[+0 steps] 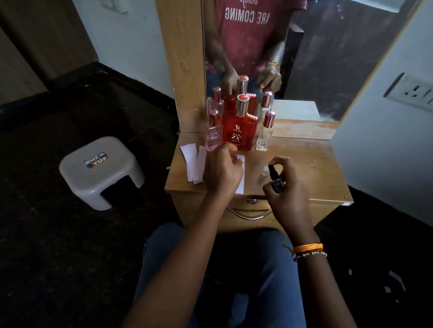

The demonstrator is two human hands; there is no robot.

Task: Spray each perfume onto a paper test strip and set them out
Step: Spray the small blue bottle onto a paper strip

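The red bottle (239, 130) stood at the back of the wooden dressing table (308, 168), close to the mirror (316, 56), and I take it as the landmark. Left of it, almost touching, stood a pink bottle (214, 132); right of it stood a clear bottle (266, 132) with a rose-coloured cap. The three were probably kept at the back to leave the front of the table free for the work.

In front of the red bottle the left hand (222, 170) lay curled on a paper test strip (241, 175), the fingertips pinching its far end, I think to keep it steady for the spray. To the right and nearer to the person, the right hand (288, 186) was closed around a small dark bottle (276, 180), tilted toward the strip, one finger bent above its top (whether it pressed the nozzle I cannot tell). Left of the red bottle and a little nearer, spare paper strips (191, 161) lay in a loose pile, easy to reach.

The red bottle's label read "RED ZX". A grey stool (101, 171) on the floor, far to the left, carried a sticker "RUF TUF". In the mirror, the shirt showed reversed words, "ARE COMING".
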